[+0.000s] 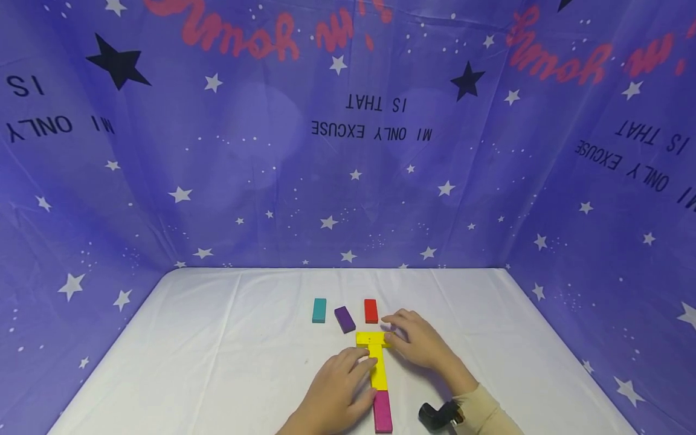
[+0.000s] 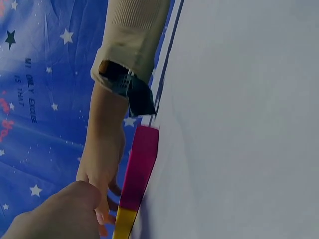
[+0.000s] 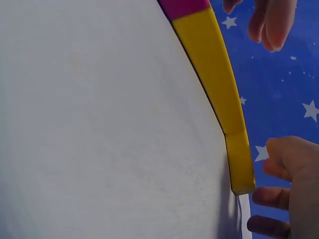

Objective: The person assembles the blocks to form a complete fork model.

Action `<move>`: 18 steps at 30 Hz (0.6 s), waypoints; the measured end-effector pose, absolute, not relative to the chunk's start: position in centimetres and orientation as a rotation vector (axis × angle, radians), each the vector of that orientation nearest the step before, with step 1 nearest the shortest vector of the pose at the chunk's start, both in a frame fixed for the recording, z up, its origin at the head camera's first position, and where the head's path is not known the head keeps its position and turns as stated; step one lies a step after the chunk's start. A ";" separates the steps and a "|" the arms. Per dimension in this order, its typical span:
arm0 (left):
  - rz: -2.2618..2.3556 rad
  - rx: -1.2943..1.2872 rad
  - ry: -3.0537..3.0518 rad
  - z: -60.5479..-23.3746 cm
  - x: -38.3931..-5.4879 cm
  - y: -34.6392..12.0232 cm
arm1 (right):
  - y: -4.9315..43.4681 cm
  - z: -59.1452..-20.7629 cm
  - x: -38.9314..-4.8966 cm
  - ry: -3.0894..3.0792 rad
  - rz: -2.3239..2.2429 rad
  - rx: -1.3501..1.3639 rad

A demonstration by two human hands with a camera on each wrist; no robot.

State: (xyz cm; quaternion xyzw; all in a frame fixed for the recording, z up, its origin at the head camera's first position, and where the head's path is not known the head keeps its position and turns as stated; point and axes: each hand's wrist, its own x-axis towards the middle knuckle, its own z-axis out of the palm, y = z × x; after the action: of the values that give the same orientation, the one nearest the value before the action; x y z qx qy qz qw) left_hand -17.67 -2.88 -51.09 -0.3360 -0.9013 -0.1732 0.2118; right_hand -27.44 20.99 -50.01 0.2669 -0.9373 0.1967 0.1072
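Note:
On the white table, a yellow block lies crosswise against the top end of another yellow block, making a T shape. A magenta block continues the stem toward me. My left hand is along the left side of the stem, its fingertips over the yellow block's edge and its thumb close to the magenta block. My right hand is by the right end of the crosspiece, fingers loosely spread. In the right wrist view, the fingers of the right hand stand beside the yellow block's end.
Beyond the T lie a teal block, a purple block and a red block. A black device is at the right sleeve. Purple star-printed cloth walls the table at the back and sides.

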 end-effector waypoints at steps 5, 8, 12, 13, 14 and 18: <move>-0.500 -0.840 -2.520 -51.4 -18.5 -2.7 | 21.2 -50.2 -28.1 -2.773 0.582 0.676; -0.516 -0.798 -2.553 -51.6 -19.0 -2.6 | 21.3 -50.3 -28.5 -2.780 0.582 0.639; -0.521 -0.741 -2.675 -51.8 -19.3 -2.3 | 21.3 -50.4 -29.1 -2.785 0.591 0.604; -0.523 -0.731 -2.693 -51.8 -19.4 -2.2 | 21.3 -50.4 -29.3 -2.790 0.598 0.594; -0.523 -0.723 -2.706 -51.9 -19.5 -2.2 | 21.3 -50.3 -29.4 -2.795 0.602 0.587; -0.529 -0.713 -2.724 -52.3 -19.9 -1.9 | 21.0 -50.1 -29.9 -2.843 0.611 0.556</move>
State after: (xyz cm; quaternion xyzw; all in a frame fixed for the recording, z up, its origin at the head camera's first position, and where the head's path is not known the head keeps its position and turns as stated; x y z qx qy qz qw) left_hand -19.87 -1.88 -52.25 -0.2464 -0.9417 -0.1828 0.1378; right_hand -29.95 21.00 -50.12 0.1870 -0.9564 0.2055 0.0904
